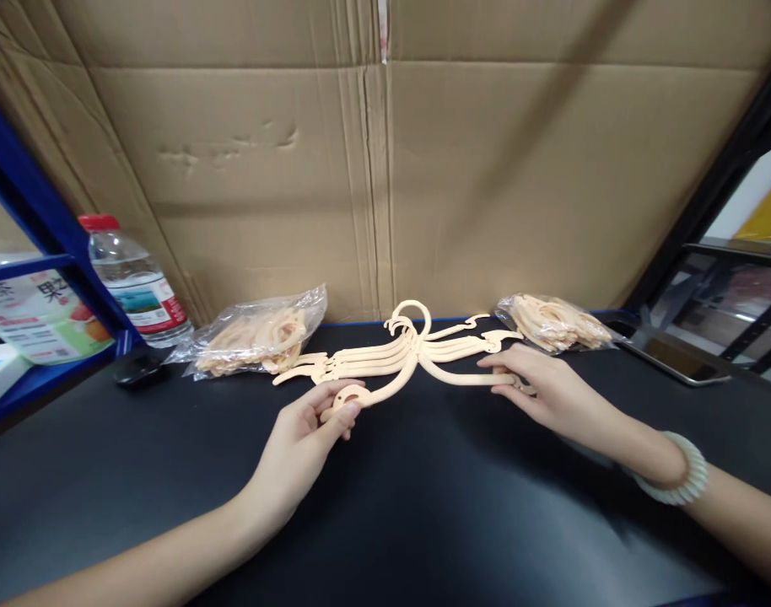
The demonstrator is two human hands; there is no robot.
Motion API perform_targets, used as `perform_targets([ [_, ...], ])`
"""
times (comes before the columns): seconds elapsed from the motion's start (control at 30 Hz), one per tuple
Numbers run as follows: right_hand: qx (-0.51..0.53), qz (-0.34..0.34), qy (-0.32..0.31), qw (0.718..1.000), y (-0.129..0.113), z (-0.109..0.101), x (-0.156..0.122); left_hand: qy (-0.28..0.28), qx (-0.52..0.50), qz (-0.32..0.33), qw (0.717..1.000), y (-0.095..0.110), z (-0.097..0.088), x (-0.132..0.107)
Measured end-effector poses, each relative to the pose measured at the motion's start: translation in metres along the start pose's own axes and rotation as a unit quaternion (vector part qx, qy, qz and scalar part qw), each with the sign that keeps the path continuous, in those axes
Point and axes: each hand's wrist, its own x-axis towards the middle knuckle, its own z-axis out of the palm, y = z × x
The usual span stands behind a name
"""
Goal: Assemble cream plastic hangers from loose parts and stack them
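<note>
Between my two hands is a cream plastic clothes hanger (395, 386), its hook upward and its arms spread to both sides. My left hand (310, 426) pinches the rounded end of its left arm between thumb and fingers. The end of the right arm lies in the closed fingers of my right hand (547, 388), which partly hide it. Directly behind, several matching hangers (366, 361) lie stacked in a row on the black table (417, 506), their hooks bunched together. I cannot tell whether the held hanger touches the stack.
A clear bag of cream hanger parts (252, 337) lies at the left, another bag (553, 323) at the right. Beyond the left bag stand a water bottle (138, 287) and a black mouse (137, 368). A phone-like device (676, 356) rests far right. Cardboard (234, 169) walls the back.
</note>
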Motion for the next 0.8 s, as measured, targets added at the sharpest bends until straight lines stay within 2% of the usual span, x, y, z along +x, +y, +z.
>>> perform_targets([
  [0.1,-0.121,-0.033,0.035,0.991,0.001,-0.005,0.000,0.006,-0.016,-0.007,1.000,-0.001,0.000,0.001],
  [0.23,-0.256,0.028,0.063,0.964,-0.006,-0.005,-0.005,0.004,-0.013,-0.007,1.000,-0.002,0.000,0.000],
  [0.3,-0.293,0.040,0.059,0.954,-0.009,-0.001,-0.006,0.011,-0.013,-0.004,1.000,-0.003,-0.001,0.000],
  [0.37,-0.293,0.028,0.058,0.954,-0.010,0.003,-0.007,0.024,-0.015,-0.002,1.000,-0.005,-0.001,0.000],
  [0.5,-0.144,-0.018,0.088,0.985,-0.014,0.010,-0.004,0.038,-0.020,0.003,0.999,-0.006,-0.002,0.000],
  [0.6,-0.030,-0.044,0.112,0.992,-0.018,0.011,-0.002,0.043,-0.033,0.008,0.999,-0.004,-0.001,-0.001],
  [0.7,0.056,-0.006,0.133,0.990,-0.020,0.011,-0.001,0.049,-0.040,0.014,0.998,-0.002,0.001,-0.002],
  [0.8,0.178,0.059,0.120,0.975,-0.019,0.009,0.000,0.052,-0.041,0.017,0.998,-0.002,0.001,-0.003],
])
